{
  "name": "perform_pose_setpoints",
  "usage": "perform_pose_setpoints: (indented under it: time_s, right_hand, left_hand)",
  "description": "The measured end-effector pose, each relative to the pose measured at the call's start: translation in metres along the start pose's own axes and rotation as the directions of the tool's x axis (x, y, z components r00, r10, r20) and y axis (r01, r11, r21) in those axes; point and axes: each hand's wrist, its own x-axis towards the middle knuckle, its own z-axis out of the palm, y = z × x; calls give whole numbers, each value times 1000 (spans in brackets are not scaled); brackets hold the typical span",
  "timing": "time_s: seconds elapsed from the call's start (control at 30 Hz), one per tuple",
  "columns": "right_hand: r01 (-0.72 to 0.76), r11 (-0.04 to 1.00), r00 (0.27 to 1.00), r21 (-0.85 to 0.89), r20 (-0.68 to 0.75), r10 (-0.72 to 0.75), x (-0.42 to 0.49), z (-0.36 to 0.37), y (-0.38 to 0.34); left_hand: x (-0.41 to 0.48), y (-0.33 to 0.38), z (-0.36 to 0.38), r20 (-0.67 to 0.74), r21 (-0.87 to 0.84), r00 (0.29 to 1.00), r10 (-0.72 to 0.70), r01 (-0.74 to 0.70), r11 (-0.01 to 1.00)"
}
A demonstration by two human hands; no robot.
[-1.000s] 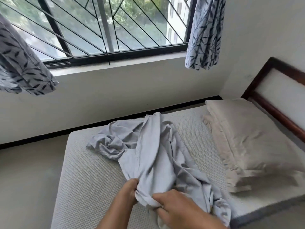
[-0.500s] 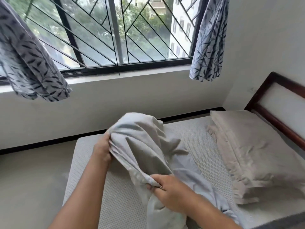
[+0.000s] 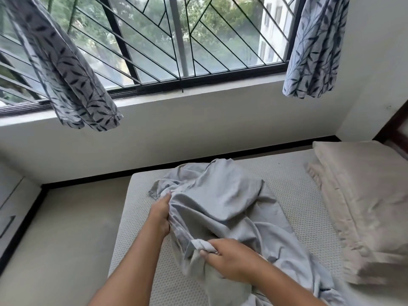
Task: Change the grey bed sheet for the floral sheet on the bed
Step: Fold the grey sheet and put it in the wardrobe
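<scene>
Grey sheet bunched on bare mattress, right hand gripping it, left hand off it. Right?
No: the head view shows the left hand also gripping the grey sheet. The rest holds: the right hand grips it, and it lies bunched on the bare mattress.

Home bedroom, bare mattress [image 3: 293, 195] on bed, pillows [image 3: 364, 202] by wooden headboard [image 3: 395, 127], leaf-print curtains [image 3: 313, 47], barred window [image 3: 176, 40]
</scene>
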Motion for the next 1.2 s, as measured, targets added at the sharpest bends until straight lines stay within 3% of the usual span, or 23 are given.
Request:
perform_pose_setpoints:
  time_s: [0.13,0.2,0.33,0.47,0.63,0.83,1.07,1.2]
  right_hand:
    - [-13,999,999,51,38,11,12,7,3]
    - [-26,996,997,86,78,19,17,10,5]
    - [-15,996,992,92,129,3,19,25,4]
    - [-14,998,993,62,120,6,20,44,3]
    - [-123,991,992,57,41,121,27,64,7]
    - [-276,949,956,153,-55,287,41,100,-4]
    - [-410,878,876,248,-161,455,46,160,-40]
    - [-411,872,863,268,-194,466,52,199,-60]
  left_hand:
    - [-43,42,42,116,-6,970,215,-216,976]
    - [-51,49,47,132,-5,957,257,-259,966]
    - [-52,47,23,28,163,945,325,-325,932]
    - [-39,32,-18,-88,347,935,342,-293,891]
    - [-13,11,-62,-188,424,926,326,-223,878]
    - [23,3,-105,-174,437,949,264,-166,884]
    - [66,7,-134,-191,259,976,101,-49,965]
    - [79,19,-153,-165,109,986,-14,32,994]
